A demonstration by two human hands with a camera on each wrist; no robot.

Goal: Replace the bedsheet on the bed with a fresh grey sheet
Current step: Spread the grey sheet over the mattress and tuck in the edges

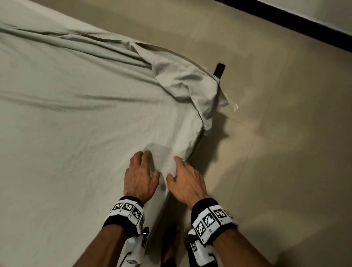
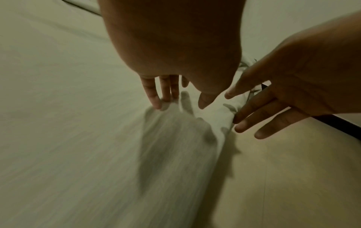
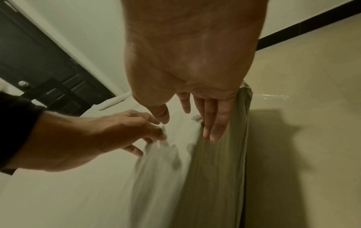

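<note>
Left hand [image 1: 140, 173] and right hand [image 1: 184, 179] spread flat, holding nothing. Smooth grey sheet [image 1: 69, 111] outward from palms, then tuck bunched corner [image 1: 195, 90] ahead.

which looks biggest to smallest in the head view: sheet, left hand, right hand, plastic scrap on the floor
1. sheet
2. left hand and right hand: alike, no ranking
3. plastic scrap, far smallest, though farther from the camera

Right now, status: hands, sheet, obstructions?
Left hand open on sheet. Right hand open at bed edge. Far corner bunched, untucked. Nothing blocking.
</note>
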